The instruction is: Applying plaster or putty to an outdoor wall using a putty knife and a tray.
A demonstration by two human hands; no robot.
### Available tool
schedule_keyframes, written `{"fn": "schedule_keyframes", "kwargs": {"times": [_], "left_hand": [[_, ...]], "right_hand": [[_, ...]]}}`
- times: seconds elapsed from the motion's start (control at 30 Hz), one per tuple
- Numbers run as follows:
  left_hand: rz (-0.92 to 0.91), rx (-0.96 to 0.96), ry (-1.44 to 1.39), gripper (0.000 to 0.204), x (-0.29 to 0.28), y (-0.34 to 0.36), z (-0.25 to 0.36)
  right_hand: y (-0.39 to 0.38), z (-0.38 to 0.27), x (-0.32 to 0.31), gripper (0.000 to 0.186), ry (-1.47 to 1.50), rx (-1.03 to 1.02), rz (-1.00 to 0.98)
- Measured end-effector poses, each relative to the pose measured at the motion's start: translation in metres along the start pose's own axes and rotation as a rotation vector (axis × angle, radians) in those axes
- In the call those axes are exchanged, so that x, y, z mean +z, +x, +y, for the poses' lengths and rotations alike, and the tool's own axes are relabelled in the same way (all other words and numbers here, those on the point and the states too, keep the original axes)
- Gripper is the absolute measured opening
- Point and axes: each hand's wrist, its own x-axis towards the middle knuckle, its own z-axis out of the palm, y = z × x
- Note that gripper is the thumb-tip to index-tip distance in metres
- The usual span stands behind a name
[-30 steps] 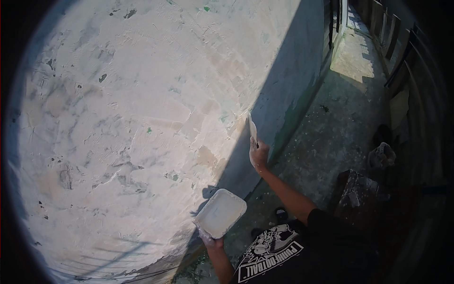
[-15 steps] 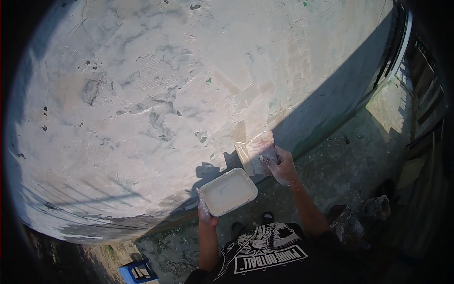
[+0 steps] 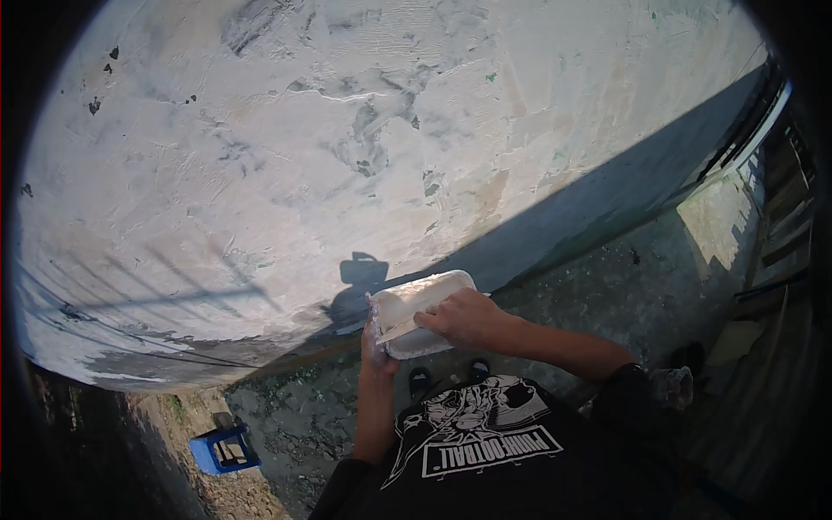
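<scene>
My left hand (image 3: 378, 348), whitened with plaster, grips the left end of a shallow white rectangular tub (image 3: 423, 348) with rounded corners. Pale, smooth paste coats the inside. Over the tub, my right hand (image 3: 464, 317) is closed round a flat, broad putty spreader (image 3: 402, 328) whose blade lies across the opening. My right fingers and palm hide part of the blade. The tub is held in front of my body, close to the lower part of a patchy, plastered wall (image 3: 303, 199).
The wall carries grey patches, chips and a dark diagonal shadow. Below are a rough concrete floor (image 3: 295, 433), my sandalled feet (image 3: 420, 379) and a blue plastic stool (image 3: 224, 451) at lower left. A plaster-smeared container (image 3: 672, 387) stands at the right, near dark planks.
My right hand has brought the spreader from beside the wall down and left over the tub. The tub has risen slightly. The view has shifted, so the wall marks sit further right.
</scene>
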Motion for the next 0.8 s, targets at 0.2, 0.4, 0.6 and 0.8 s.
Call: {"fn": "schedule_keyframes", "kwargs": {"times": [0.2, 0.4, 0.6, 0.8], "left_hand": [[0.023, 0.072, -0.009, 0.049, -0.024, -0.008, 0.027], [0.120, 0.094, 0.099, 0.058, -0.033, -0.016, 0.044], [0.027, -0.006, 0.084, 0.059, -0.052, -0.013, 0.053], [-0.105, -0.104, 0.079, 0.057, -0.062, -0.005, 0.061]], "right_hand": [[0.028, -0.031, 0.008, 0.024, 0.074, -0.004, -0.146], [0.048, -0.039, 0.014, 0.025, 0.132, 0.051, -0.120], [0.059, -0.016, 0.042, 0.030, 0.181, 0.002, -0.051], [0.073, -0.019, 0.012, 0.018, 0.436, 0.189, -0.190]]}}
